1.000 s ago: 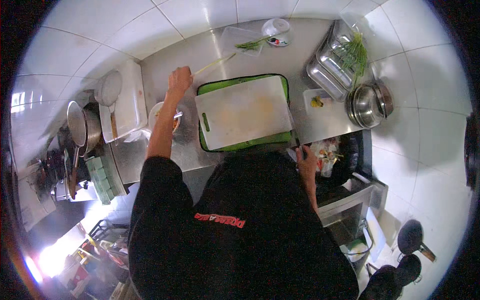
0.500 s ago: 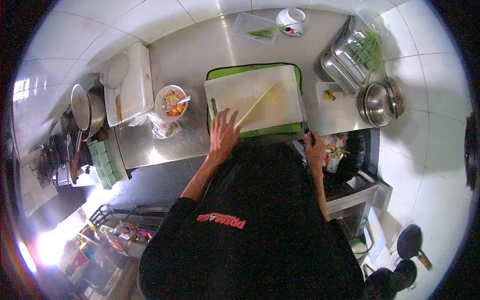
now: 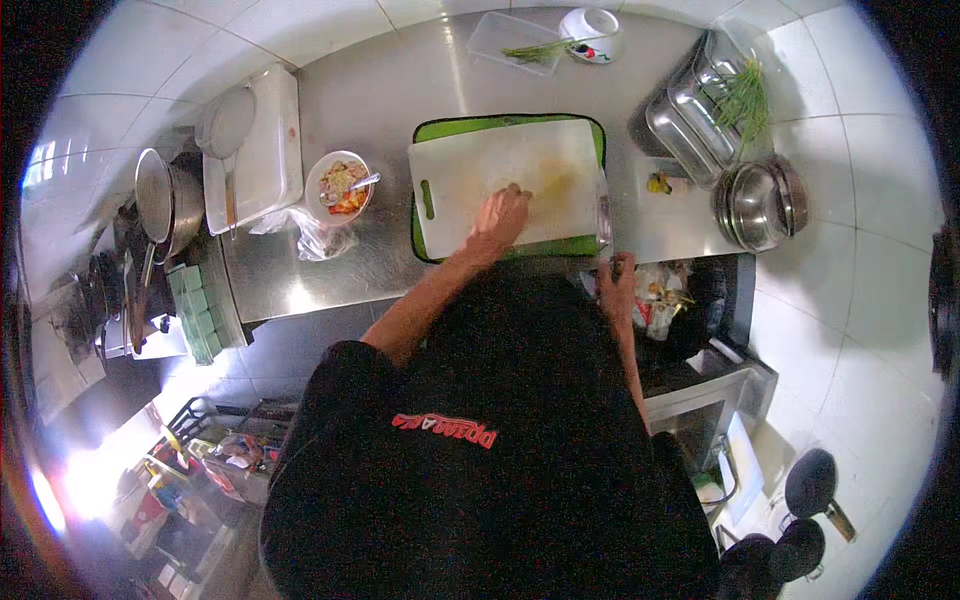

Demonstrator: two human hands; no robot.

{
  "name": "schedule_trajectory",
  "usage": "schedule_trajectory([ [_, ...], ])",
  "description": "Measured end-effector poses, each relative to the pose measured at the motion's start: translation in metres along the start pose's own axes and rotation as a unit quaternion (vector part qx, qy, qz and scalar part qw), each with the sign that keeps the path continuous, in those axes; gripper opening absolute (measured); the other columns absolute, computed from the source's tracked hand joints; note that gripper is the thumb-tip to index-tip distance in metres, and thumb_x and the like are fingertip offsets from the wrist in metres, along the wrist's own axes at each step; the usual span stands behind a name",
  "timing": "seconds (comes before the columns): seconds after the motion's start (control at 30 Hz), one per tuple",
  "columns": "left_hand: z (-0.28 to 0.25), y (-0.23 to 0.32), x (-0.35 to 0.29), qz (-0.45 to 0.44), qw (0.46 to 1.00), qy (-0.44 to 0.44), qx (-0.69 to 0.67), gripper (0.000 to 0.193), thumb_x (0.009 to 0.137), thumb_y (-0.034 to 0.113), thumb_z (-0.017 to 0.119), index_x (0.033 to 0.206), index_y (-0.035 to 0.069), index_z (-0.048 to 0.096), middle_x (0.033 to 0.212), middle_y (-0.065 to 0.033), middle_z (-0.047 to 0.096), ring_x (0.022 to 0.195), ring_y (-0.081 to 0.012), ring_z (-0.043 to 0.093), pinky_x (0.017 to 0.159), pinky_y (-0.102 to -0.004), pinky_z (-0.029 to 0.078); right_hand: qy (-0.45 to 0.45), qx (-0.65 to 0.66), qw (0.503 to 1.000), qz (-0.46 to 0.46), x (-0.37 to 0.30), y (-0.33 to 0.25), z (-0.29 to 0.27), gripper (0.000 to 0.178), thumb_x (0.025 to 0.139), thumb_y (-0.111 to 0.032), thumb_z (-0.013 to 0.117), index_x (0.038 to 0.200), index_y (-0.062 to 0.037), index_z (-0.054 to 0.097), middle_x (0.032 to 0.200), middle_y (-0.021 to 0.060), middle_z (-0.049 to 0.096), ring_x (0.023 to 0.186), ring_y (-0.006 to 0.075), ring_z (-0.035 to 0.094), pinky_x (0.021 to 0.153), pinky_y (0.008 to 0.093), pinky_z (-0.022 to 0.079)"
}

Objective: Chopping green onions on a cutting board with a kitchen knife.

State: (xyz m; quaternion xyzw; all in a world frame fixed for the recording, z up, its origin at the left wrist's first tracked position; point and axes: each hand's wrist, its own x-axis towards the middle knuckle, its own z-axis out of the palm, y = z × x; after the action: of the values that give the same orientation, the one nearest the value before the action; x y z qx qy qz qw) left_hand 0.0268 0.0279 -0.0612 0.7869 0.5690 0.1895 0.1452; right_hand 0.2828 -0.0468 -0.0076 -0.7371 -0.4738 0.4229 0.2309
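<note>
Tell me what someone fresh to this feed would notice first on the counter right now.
The white cutting board on its green mat in the middle of the steel counter, with the left hand resting flat on it. To its left stands a white bowl of mixed food with a spoon in it. The right hand grips a knife handle at the board's right edge, and stacked metal bowls sit further right.

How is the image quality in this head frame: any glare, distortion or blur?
Head view: strong fisheye bending, black vignette corners; blown-out glare at lower left and sheen on the steel counter; the left hand on the cutting board is slightly soft.
</note>
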Motion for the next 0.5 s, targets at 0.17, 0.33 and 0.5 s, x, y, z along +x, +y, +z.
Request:
schedule_trajectory([
  [0.17,-0.033,-0.007,0.010,0.006,0.995,-0.091,0.035,0.026,0.084,0.017,0.060,0.109,0.009,0.059,0.096,-0.0144,0.057,0.089,-0.0301,0.059,0.070,-0.0454,0.052,0.051,-0.024,0.997,-0.055,-0.001,-0.002,0.004,0.040,0.092,-0.030,0.058,0.115,0.0012,0.048,0.100,0.0224,0.062,0.092,0.0386,0.060,0.082,0.0445,0.046],
  [0.33,-0.029,0.003,0.010,-0.021,0.998,-0.020,0.061,0.029,0.086,0.020,0.059,0.113,0.010,0.058,0.110,-0.0102,0.055,0.104,-0.0256,0.053,0.081,-0.0417,0.048,-0.005,-0.102,0.993,-0.065,0.000,-0.011,0.006,0.040,0.092,-0.027,0.057,0.117,0.0015,0.047,0.105,0.0262,0.061,0.095,0.0442,0.059,0.082,0.0477,0.045],
  [0.5,-0.008,0.001,0.028,0.012,0.998,0.050,0.032,0.030,0.085,0.019,0.060,0.114,0.011,0.058,0.111,-0.0083,0.057,0.100,-0.0259,0.054,0.083,-0.0418,0.046,-0.008,-0.160,0.976,-0.148,0.017,-0.027,0.028,0.039,0.094,-0.022,0.050,0.126,-0.0004,0.044,0.100,0.0278,0.060,0.090,0.0468,0.058,0.077,0.0501,0.047],
])
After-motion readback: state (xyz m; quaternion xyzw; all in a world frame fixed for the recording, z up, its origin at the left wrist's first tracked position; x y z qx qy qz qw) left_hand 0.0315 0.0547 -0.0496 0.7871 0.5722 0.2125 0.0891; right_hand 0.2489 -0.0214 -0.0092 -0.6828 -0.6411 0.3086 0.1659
